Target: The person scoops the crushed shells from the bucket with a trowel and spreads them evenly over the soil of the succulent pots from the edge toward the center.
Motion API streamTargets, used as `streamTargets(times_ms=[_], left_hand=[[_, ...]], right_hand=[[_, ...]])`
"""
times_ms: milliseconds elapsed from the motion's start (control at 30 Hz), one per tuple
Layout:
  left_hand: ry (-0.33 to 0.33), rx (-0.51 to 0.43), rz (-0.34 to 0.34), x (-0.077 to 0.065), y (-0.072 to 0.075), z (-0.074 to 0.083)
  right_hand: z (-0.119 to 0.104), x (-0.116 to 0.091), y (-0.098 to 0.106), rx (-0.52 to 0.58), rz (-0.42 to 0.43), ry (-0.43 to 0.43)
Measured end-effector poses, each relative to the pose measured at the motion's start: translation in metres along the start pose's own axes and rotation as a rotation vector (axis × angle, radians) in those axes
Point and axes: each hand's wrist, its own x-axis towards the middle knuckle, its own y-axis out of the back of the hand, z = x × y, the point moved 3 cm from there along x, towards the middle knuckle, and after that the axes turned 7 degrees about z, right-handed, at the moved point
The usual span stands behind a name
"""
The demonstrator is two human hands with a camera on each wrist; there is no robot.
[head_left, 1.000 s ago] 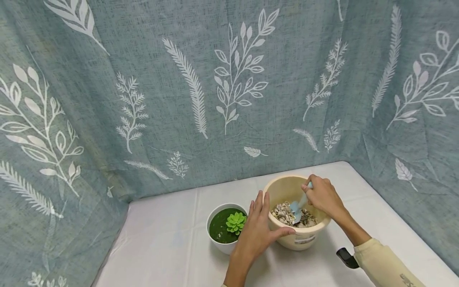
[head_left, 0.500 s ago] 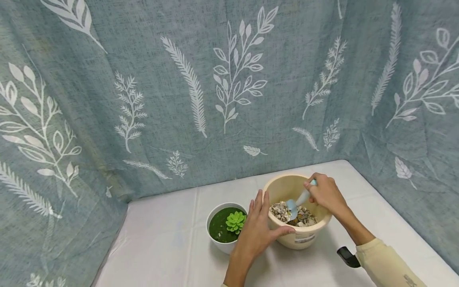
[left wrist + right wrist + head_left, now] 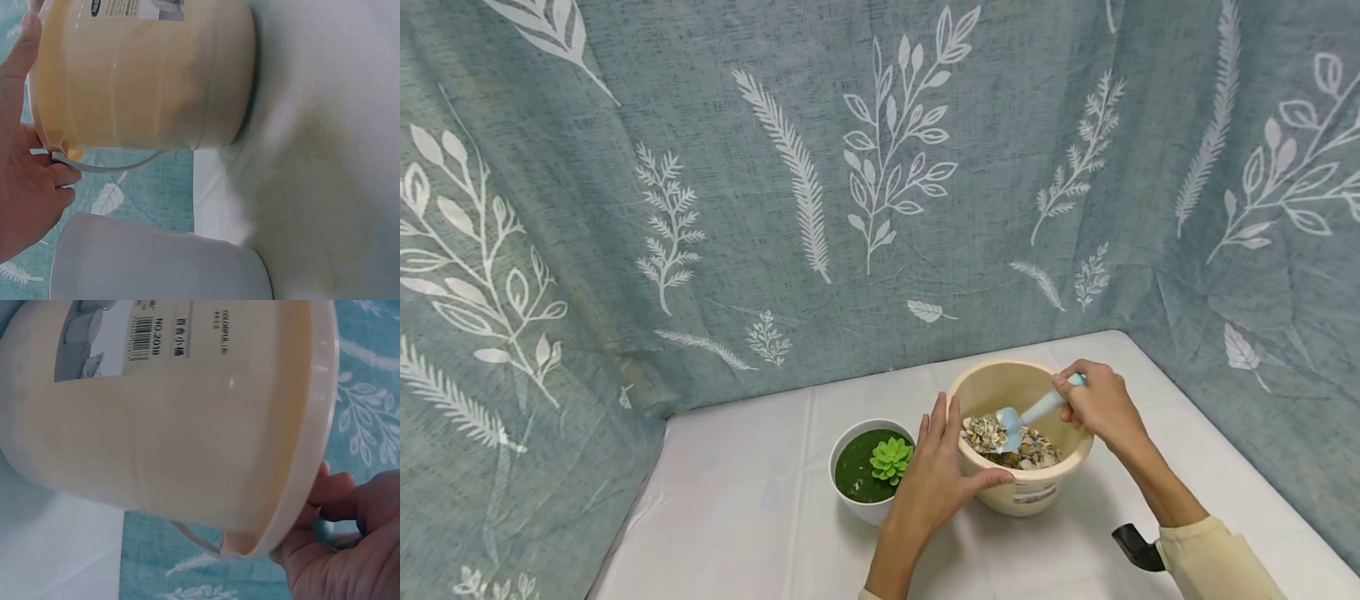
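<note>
A cream plastic bucket (image 3: 1000, 500) holds a mix of small shell-like bits and pebbles (image 3: 981, 433). My left hand (image 3: 928, 482) holds its rim on the left, thumb along the front edge. In the left wrist view, the fingers (image 3: 59, 175) curl by the wire handle's joint. My right hand (image 3: 1101, 407) grips a light blue trowel (image 3: 1011, 429) by its handle, over the bucket's right rim. The trowel's blade is among the bits, some of them against it. In the right wrist view, the bucket (image 3: 187, 437) hides most of the trowel.
A white pot (image 3: 844, 490) with a green surface and a bright green succulent (image 3: 891, 460) stands just left of the bucket, partly behind my left wrist. A white cloth (image 3: 737, 500) covers the table. Leaf-patterned curtains (image 3: 820, 167) surround it at the back and sides.
My right hand has shifted right and tipped the trowel's handle lower. The blade has swung leftward and up through the bits. The left hand keeps its hold on the bucket.
</note>
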Motion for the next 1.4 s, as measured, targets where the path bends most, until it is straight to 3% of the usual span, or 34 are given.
streamTargets(times_ms=[467, 700, 1233, 1400], left_hand=[[0.003, -0.011, 0.015, -0.005, 0.003, -0.004], [0.001, -0.018, 0.023, -0.002, 0.005, -0.003], [0.017, -0.016, -0.003, -0.001, 0.003, -0.005], [-0.021, -0.021, -0.013, 0.001, 0.001, 0.000]], right_hand=[[0.007, -0.008, 0.026, 0.142, 0.069, 0.023], [0.007, -0.007, 0.039, 0.236, 0.068, 0.023], [0.005, -0.008, 0.048, 0.300, 0.048, 0.004], [0.002, -0.011, 0.052, 0.374, 0.033, -0.021]])
